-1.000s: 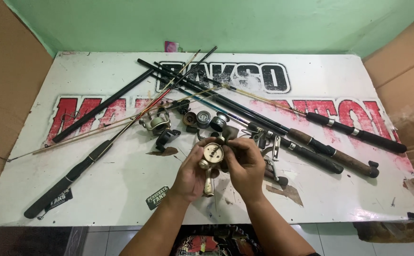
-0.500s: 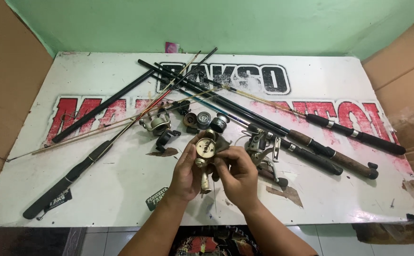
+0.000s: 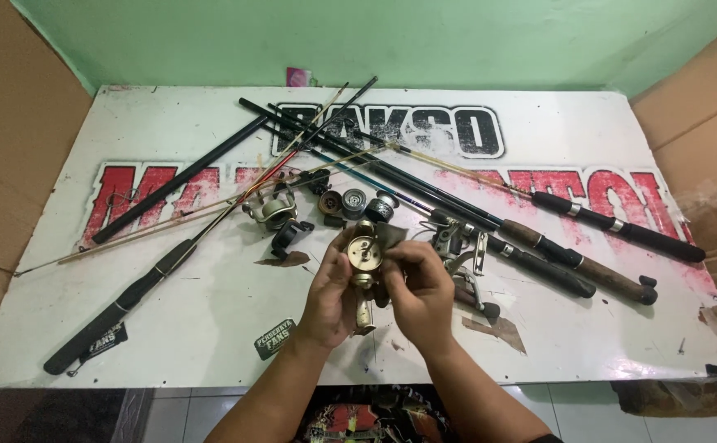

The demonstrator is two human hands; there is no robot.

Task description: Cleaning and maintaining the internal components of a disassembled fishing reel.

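Both hands hold a small brass-coloured fishing reel (image 3: 365,256) above the white printed board (image 3: 210,328). My left hand (image 3: 332,297) grips the reel's body and foot from the left. My right hand (image 3: 420,291) pinches its right side, with a small dark cloth (image 3: 389,235) sticking up between my fingers. The reel's round face points up at the camera.
Several fishing rods (image 3: 490,221) lie fanned across the board, with a black rod (image 3: 132,299) at the left. Loose reels and spools (image 3: 354,203) sit just beyond my hands, another reel (image 3: 457,246) to the right. Cardboard walls (image 3: 13,164) flank both sides.
Both hands have shifted slightly up and left with the reel, and the reel has turned a little in my grip. The rods and loose parts have not moved.
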